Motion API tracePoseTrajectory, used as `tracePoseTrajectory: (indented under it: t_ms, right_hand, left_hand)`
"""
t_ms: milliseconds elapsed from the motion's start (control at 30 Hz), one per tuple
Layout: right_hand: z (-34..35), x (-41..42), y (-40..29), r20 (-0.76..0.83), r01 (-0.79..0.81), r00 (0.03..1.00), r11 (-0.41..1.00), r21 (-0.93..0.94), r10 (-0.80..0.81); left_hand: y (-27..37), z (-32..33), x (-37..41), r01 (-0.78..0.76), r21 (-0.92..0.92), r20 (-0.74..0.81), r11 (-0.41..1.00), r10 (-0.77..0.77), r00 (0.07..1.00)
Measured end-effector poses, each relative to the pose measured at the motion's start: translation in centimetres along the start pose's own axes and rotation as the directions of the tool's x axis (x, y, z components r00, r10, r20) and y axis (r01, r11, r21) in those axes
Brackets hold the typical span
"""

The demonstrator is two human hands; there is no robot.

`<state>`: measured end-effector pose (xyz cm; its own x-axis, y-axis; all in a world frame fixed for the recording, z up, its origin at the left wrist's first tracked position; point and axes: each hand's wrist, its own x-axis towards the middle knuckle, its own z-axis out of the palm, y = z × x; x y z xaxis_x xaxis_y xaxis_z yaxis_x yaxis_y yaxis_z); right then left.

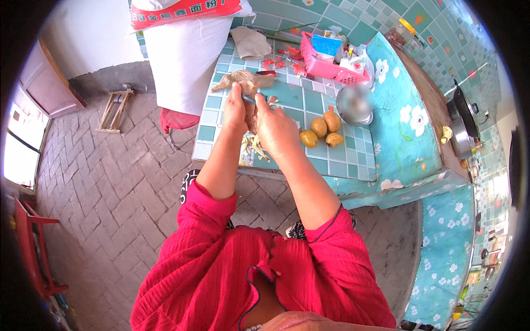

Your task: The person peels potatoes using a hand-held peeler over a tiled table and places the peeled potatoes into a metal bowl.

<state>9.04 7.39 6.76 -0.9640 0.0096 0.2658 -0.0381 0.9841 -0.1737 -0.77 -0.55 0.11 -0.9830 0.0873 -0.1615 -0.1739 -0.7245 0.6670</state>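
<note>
Over the tiled tabletop (337, 167), my left hand (235, 111) and my right hand (276, 128) are close together. A slim bluish tool (249, 98), perhaps a peeler, shows between them at the fingers of my right hand. My left hand appears to hold a pale piece (248, 87), mostly hidden by the fingers. Several brown-yellow potatoes (319, 126) are grouped right of my right hand. Beneath my wrists lie thin yellowish peelings (253, 149). A wrinkled brown cloth or sack piece (232, 80) is just beyond my fingertips.
A metal bowl (354, 105) with blurred contents stands behind the potatoes. At the back are a pink basket (327, 70), red packets (292, 58) and a beige cloth (250, 42). A tall white sack (184, 66) borders the table's left. A floral-covered counter (408, 107) rises to the right.
</note>
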Motion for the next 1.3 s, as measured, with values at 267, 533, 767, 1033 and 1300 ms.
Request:
tracePoseTrajectory:
  t_ms: [267,533,767,1033,1300]
  right_hand:
    - [0.9,-1.0,1.1,-0.084,0.022,0.996,0.999,0.048,-0.018]
    - [0.4,-2.7,2.8,0.037,-0.072,0.997,0.986,0.152,0.067]
    - [1.2,-4.7,4.6,0.186,-0.1,0.981,0.957,0.272,0.049]
    - [-2.6,-0.4,4.9,0.098,-0.195,0.981,0.874,0.446,0.169]
    - [-1.9,2.5,4.8,0.113,-0.178,0.982,0.933,0.314,0.149]
  left_hand:
    - [-1.4,0.5,1.9,0.071,-0.232,0.119,0.97,-0.044,0.992]
    - [-0.9,2.0,4.1,0.127,-0.079,0.04,0.989,-0.124,0.991]
    - [1.0,0.1,5.6,0.102,-0.16,0.149,0.982,-0.078,0.986]
    - [-0.2,0.9,0.9,0.227,-0.033,0.173,0.973,-0.218,0.96]
    - [-0.8,1.1,-0.9,0.231,0.062,0.185,0.971,-0.238,0.953]
